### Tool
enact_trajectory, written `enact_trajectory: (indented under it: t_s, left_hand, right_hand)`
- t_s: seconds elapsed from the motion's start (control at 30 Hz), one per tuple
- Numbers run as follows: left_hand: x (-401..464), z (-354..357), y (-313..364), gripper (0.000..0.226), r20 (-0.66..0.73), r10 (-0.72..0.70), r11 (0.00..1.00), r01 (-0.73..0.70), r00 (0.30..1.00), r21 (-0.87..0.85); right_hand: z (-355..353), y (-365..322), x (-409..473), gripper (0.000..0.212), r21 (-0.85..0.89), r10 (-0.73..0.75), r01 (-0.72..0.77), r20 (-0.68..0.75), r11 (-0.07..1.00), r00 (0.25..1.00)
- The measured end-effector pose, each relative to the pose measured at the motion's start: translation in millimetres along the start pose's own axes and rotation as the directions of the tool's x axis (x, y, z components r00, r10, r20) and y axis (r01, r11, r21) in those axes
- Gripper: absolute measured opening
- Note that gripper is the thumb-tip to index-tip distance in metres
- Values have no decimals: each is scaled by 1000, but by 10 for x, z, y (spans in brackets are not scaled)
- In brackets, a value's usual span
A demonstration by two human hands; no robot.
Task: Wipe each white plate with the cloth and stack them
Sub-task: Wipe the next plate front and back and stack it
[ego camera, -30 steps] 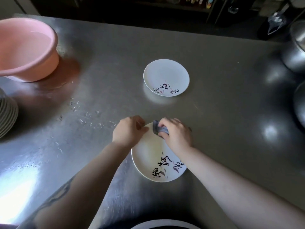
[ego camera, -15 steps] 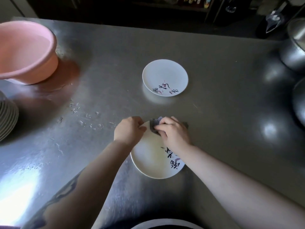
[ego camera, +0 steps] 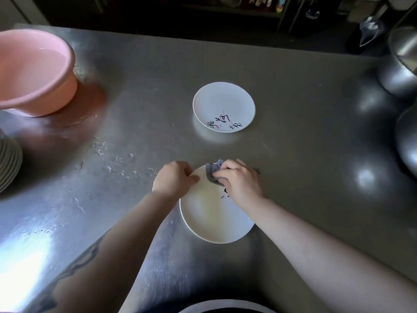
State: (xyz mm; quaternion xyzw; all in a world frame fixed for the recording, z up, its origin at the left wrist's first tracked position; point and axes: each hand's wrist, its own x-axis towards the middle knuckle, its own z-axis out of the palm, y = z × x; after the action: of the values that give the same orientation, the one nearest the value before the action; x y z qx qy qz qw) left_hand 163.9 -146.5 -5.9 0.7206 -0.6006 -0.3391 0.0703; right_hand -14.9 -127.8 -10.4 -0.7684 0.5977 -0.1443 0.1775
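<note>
Stainless steel, dull grey and streaked with glare, forms the desk on which a person wipes dishes. The left hand grips the ten o'clock rim of a round white plate lying near the desk's front edge, its fingers curled over the lip and the thumb pointing across the plate. The right hand presses a crumpled grey-blue cloth against the plate at its twelve o'clock edge, fingers bunched around the fabric; dark brush-stroke lettering peeks out from beneath that hand. A dark tattoo marks the left forearm.

A second round white plate with black calligraphy and small pink marks sits on the desk at twelve o'clock from the first, well apart from it. Water droplets bead on the steel at ten o'clock from the hands. A large pink plastic basin stands at the far left, and below it a stack of ribbed white dishes shows at the nine o'clock frame edge. Metal pots crowd the right edge at two o'clock. A white curved rim shows at six o'clock.
</note>
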Motion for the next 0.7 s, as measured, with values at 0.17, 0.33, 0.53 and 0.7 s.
enact_trajectory:
  t_s: [0.17,0.33,0.53,0.7]
  left_hand:
    - [-114,-76,-176,21,448,-145,988,154,882,16]
    - [53,-60,47,22,46,30,982,-38,998,184]
    - [11,-52,-92,18,132,-93,994,101,987,-51]
    - [-128,-26,-149,19,310,-111,992,85,944,95]
  right_hand:
    - [-86,157,-89,22,-36,62,-64,-65,997,996]
    - [-33,-4,-19,20,-5,36,-36,13,999,999]
    - [-103,105,-10,17,-71,106,-103,32,992,994]
    - [-93,122,-20,18,-63,165,-162,57,985,985]
